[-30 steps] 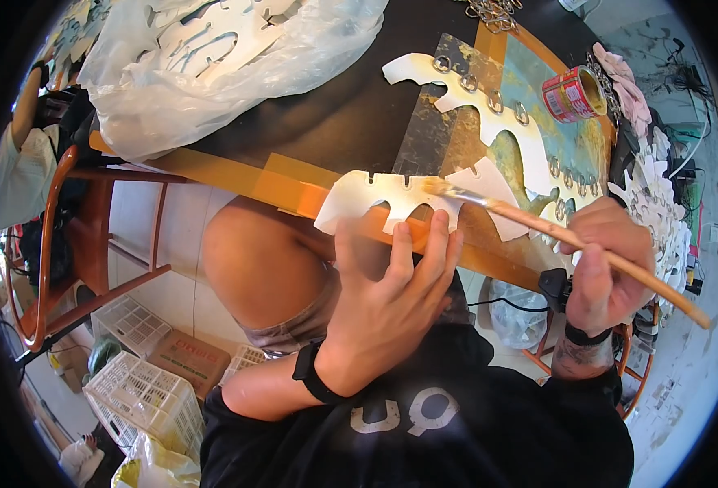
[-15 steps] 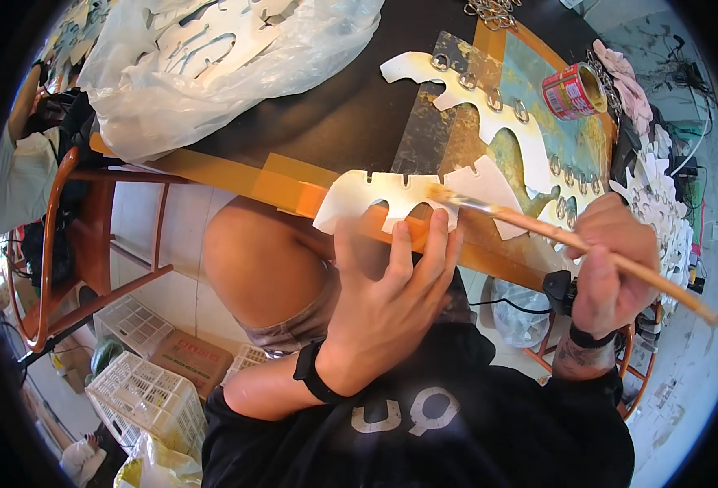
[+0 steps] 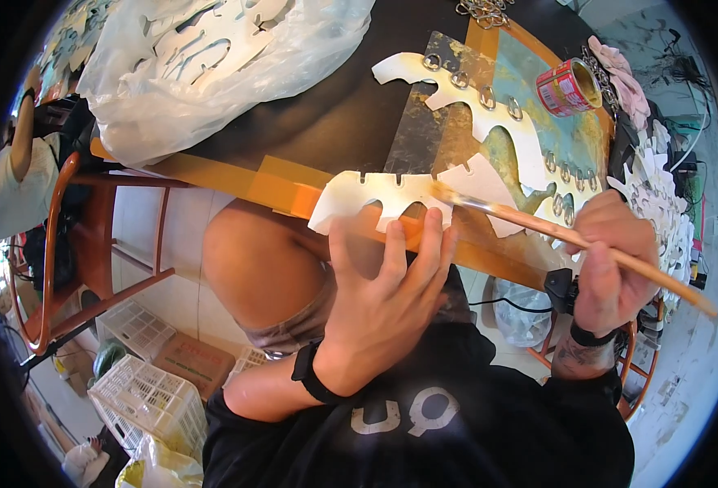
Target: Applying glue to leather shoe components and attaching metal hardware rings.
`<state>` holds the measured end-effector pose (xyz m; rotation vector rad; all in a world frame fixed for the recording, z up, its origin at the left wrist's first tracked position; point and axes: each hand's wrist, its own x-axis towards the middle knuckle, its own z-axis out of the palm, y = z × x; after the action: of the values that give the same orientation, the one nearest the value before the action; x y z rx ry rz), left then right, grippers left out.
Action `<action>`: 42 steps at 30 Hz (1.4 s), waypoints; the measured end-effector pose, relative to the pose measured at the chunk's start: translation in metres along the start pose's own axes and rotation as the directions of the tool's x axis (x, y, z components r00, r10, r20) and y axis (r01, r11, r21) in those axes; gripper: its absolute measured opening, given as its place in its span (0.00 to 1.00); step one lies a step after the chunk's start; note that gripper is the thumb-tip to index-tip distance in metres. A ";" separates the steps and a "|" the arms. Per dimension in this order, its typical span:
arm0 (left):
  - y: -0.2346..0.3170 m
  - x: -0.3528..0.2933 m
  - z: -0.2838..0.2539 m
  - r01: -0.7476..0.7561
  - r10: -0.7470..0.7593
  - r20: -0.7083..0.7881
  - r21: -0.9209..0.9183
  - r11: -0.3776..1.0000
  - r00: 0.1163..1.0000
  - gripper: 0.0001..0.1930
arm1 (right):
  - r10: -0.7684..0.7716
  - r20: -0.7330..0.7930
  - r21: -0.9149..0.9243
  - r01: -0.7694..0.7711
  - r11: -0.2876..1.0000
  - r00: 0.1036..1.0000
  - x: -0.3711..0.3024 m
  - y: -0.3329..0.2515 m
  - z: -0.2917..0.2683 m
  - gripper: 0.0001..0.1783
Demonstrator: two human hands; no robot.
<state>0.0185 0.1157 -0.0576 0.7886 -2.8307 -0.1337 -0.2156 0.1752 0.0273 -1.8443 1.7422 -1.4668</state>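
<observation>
My left hand (image 3: 387, 281) lies with its fingers spread, their tips on the lower edge of a white, curved, flat cut-out piece (image 3: 399, 187) at the table's front edge. Slots run along the piece's upper side and arched gaps along its lower side. In my right hand (image 3: 615, 256) is a long wooden-handled brush (image 3: 554, 230), gripped partway along the handle. Its bristles touch the white piece near its middle. Just beyond lies a larger white cut-out (image 3: 501, 134) bearing several metal rings (image 3: 486, 98). A red and yellow tin (image 3: 569, 87), lying tilted, is to the right.
A clear plastic bag (image 3: 253, 93) of white cut-outs covers the table's far left. More cut-outs (image 3: 652, 183) are heaped at the right, near a pink cloth (image 3: 619, 77). Metal rings or chain (image 3: 483, 12) lie at the back. A brown chair (image 3: 66, 236) and white crates (image 3: 151, 398) are at left.
The view has shifted slightly, so the table things sit a little further left. The brush tip stays by the middle of the white piece, and both hands keep their hold and place.
</observation>
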 end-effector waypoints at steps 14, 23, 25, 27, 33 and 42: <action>-0.001 0.000 -0.006 -0.014 0.014 0.011 -0.010 1.000 1.000 0.46 | 0.009 -0.488 -0.340 -0.200 0.919 0.873 0.049 0.026 -0.105 0.11; -0.002 0.003 -0.010 -0.010 0.011 0.054 -0.024 1.000 0.998 0.46 | 0.161 -0.440 -0.262 -0.298 0.918 0.883 0.056 0.045 -0.097 0.10; -0.001 0.003 -0.010 -0.012 0.013 0.045 -0.021 1.000 0.999 0.46 | 0.067 -0.509 -0.308 -0.254 0.917 0.858 0.051 0.035 -0.106 0.10; -0.001 0.003 -0.010 -0.010 0.011 0.047 -0.026 1.000 0.999 0.46 | 0.067 -0.509 -0.290 -0.244 0.925 0.858 0.044 0.031 -0.113 0.10; -0.001 0.003 -0.010 -0.023 0.024 0.032 -0.026 0.999 0.999 0.46 | -0.031 -0.497 -0.314 -0.146 0.938 0.867 0.020 0.013 -0.140 0.11; 0.002 0.005 -0.007 0.002 -0.002 0.018 -0.008 1.000 1.000 0.45 | -0.336 -0.407 -0.308 0.218 0.926 0.850 -0.006 -0.007 -0.117 0.25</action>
<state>0.0152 0.1147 -0.0499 0.7925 -2.8451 -0.1529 -0.2971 0.2357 0.0856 -2.0793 2.0074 -2.0100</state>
